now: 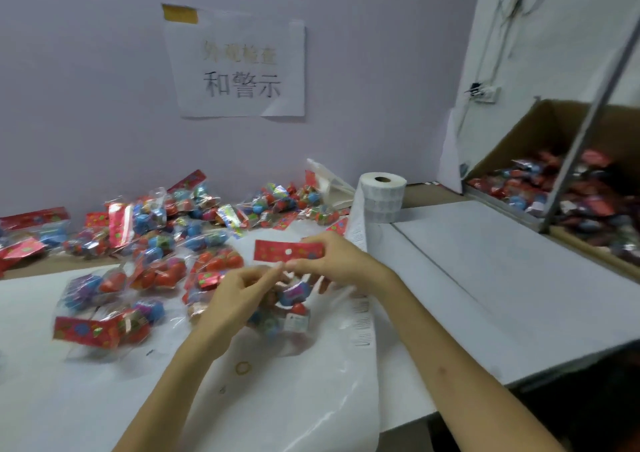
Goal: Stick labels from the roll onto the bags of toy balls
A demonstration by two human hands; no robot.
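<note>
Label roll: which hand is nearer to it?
Right. The right hand, holding a bag, is just in front of the label roll; the left hand is farther left.

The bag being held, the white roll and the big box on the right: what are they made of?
Bag: thin clear plastic film, glossy; the balls show through and it glints. Its red header card: seemingly printed paper or card, flat, with a punched hole. Roll: matte white paper around a brownish core, probably cardboard. Box: dull brown cardboard, by its colour and its stiff flap.

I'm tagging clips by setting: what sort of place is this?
Probably a packing workshop: a label roll, a cardboard box of bagged toys, and a notice taped to the wall.
</note>
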